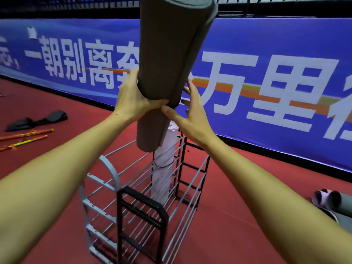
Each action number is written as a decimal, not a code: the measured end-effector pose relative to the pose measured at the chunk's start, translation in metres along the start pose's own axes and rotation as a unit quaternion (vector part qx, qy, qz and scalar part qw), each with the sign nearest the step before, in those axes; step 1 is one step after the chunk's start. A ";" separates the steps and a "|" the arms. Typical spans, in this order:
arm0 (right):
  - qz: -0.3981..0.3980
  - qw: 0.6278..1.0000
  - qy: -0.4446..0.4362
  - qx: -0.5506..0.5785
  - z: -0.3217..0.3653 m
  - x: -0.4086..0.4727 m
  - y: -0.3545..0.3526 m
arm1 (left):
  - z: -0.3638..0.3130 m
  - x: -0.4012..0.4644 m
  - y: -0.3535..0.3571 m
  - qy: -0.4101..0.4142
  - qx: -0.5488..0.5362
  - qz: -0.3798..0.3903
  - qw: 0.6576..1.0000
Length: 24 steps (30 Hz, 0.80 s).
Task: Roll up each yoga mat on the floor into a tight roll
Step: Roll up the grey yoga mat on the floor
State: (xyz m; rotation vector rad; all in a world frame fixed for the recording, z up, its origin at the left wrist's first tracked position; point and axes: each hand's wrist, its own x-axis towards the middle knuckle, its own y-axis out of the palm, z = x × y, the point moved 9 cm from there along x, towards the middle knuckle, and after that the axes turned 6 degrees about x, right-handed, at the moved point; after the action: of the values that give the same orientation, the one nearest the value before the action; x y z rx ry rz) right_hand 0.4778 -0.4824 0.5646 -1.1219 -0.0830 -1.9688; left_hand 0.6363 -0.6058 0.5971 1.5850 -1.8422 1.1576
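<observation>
A rolled brown-grey yoga mat (167, 60) stands almost upright in front of me, its top end near the camera and its lower end above a wire rack (144, 202). My left hand (131, 98) grips the roll around its middle, thumb across the front. My right hand (188, 111) is at the roll's right side with fingers spread, its thumb touching a dark band (174, 106) around the mat. A pale lilac rolled mat (163, 164) stands upright in the rack behind the brown one.
The rack of grey wires and black frames stands on a red floor (238, 206). Two more rolled mats (331, 201) lie at the right. Orange sticks (26, 136) and a black object (38, 120) lie at the left. A blue banner (276, 73) lines the wall behind.
</observation>
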 end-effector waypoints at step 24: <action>-0.061 0.989 0.134 0.028 -0.152 0.051 0.114 | 0.211 -0.033 0.094 -0.134 0.117 0.195 0.965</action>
State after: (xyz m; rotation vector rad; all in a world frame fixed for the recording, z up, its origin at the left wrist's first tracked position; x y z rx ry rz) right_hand 0.4424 -0.6534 0.4740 -0.8240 -0.0633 -2.1957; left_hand 0.5930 -0.7598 0.4272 1.6146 -2.3476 1.4302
